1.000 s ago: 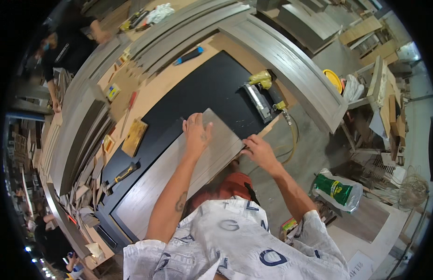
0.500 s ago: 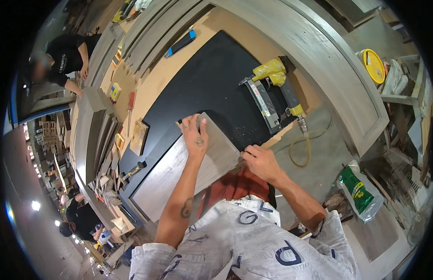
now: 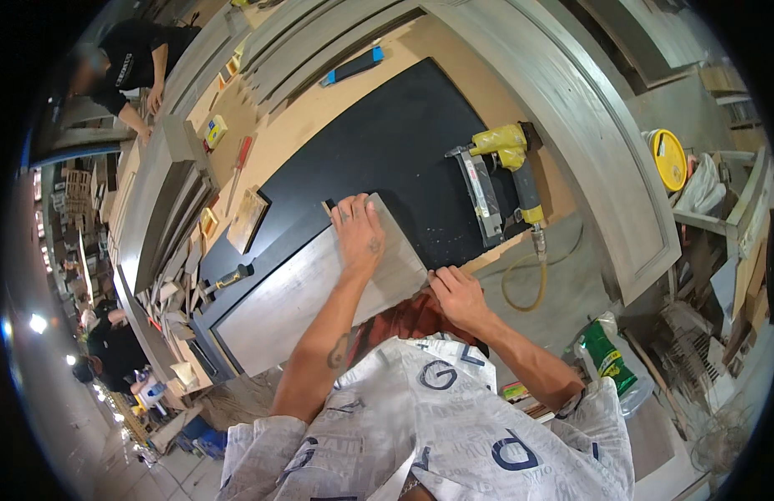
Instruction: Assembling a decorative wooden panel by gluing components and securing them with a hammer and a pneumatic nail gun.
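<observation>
A grey wooden panel lies slantwise over a black sheet on the bench, its near long side close to my body. My left hand is closed over the panel's far end, fingers together at the edge. Beside its fingertips is a small dark strip. My right hand grips the panel's right corner between thumb and bent fingers; the fingertips' undersides are hidden. A yellow and black nail gun lies on the black sheet, beyond my right hand, with an air hose attached.
Large grey frames arch around the bench's far and right sides. Left are a red-handled tool, a wood block, a black-handled tool and stacked boards. A co-worker stands far left; another person is lower left.
The whole view has shifted slightly. My left hand's fingers have drawn closer together at the panel's end. My right hand stays at the corner; the nail gun has not visibly moved on the sheet.
</observation>
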### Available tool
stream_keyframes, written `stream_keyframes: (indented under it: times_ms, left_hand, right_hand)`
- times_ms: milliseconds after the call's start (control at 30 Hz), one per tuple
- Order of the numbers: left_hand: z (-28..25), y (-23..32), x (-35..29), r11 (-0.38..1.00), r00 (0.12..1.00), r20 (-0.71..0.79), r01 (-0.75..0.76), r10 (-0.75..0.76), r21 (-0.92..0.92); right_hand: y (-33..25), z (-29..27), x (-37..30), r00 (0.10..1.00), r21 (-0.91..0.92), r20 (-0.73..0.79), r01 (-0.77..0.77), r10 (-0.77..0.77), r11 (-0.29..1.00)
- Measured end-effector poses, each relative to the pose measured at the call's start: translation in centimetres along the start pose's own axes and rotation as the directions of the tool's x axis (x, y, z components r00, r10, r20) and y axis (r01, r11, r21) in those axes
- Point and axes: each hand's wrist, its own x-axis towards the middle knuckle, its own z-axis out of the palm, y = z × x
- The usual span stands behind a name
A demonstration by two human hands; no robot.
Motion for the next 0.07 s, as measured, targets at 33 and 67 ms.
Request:
stream_keyframes:
  times_ms: [33,67]
  left_hand:
    - [-0.09,-0.03,-0.07,1.0,1.0,0.013,-0.008,0.008,0.015]
    - [-0.21,-0.09,-0.15,0.999,1.0,0.023,-0.015,0.014,0.031]
  right_hand:
    - [0.0,0.1,-0.09,1.0,-0.023,0.012,0.002,-0.001,1.0]
    - [-0.02,0.18,-0.07,1.0,-0.045,0.025,0.007,-0.006,0.999]
